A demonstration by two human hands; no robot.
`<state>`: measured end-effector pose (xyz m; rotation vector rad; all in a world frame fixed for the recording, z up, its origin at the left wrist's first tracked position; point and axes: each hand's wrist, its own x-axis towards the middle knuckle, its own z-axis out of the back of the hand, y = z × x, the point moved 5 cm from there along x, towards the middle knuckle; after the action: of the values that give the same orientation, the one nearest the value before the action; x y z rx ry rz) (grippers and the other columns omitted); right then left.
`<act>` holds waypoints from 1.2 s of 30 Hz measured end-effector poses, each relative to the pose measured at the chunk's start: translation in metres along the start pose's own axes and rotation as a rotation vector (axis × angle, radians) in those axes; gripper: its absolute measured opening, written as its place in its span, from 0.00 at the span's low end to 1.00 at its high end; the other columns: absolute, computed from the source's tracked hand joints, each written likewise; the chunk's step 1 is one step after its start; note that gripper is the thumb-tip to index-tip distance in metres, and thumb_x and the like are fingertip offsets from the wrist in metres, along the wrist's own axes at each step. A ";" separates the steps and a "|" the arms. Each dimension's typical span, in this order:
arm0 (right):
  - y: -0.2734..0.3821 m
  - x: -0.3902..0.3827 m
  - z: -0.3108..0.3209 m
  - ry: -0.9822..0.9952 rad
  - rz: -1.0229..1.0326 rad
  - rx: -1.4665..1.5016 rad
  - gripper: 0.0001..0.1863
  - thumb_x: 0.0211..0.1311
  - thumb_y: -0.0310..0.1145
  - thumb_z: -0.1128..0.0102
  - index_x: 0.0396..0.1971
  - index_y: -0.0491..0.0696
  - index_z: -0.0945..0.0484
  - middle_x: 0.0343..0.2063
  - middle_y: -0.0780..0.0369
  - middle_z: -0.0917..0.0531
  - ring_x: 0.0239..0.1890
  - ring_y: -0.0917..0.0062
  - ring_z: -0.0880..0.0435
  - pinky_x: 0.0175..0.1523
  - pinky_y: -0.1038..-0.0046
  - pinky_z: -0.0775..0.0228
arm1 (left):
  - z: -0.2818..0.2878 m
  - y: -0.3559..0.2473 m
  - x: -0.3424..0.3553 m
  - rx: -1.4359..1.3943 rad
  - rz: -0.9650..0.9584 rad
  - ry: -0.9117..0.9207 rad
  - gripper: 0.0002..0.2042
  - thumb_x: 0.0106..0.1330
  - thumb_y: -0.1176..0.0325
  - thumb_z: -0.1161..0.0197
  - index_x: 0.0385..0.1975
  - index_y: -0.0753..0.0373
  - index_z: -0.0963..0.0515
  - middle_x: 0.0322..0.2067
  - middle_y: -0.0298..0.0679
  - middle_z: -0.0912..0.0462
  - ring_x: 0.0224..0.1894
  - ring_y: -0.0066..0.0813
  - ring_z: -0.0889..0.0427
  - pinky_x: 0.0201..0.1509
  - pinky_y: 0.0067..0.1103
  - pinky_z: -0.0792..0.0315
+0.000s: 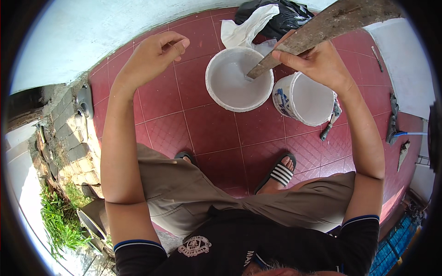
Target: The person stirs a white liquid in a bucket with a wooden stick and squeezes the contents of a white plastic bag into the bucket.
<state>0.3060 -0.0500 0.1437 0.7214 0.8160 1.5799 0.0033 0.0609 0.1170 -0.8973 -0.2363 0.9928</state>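
Observation:
My right hand [317,64] is closed around a long, stained wooden board [322,32]. The thumb lies along the board's face, and the other fingers go behind it. The board's narrow lower end dips into a thick white mixture [232,83] inside a round white bucket [208,80]. Left of the bucket, my left hand [154,57] hangs in the air with nothing in it, its fingers loosely bent and a little apart. A second white bucket [284,99] with blue print stands beside the first, under my right forearm.
A dark-handled scraper [328,129] leans by the second bucket. Behind the buckets lie a white sack [246,25] and a black plastic bag [276,18]. A trowel [404,154] and a blue-handled tool [407,133] rest at the right on red floor tiles [212,131].

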 end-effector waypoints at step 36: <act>-0.016 0.006 -0.006 0.034 -0.121 0.035 0.18 0.62 0.43 0.27 0.40 0.42 0.13 0.27 0.61 0.12 0.29 0.82 0.15 0.37 0.76 0.23 | -0.002 -0.003 0.001 0.016 -0.012 0.002 0.20 0.74 0.52 0.39 0.48 0.67 0.19 0.36 0.37 0.16 0.39 0.25 0.17 0.47 0.24 0.24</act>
<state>0.3095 -0.0435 0.1275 0.6597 0.8976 1.4763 0.0066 0.0596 0.1177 -0.8817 -0.2316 0.9811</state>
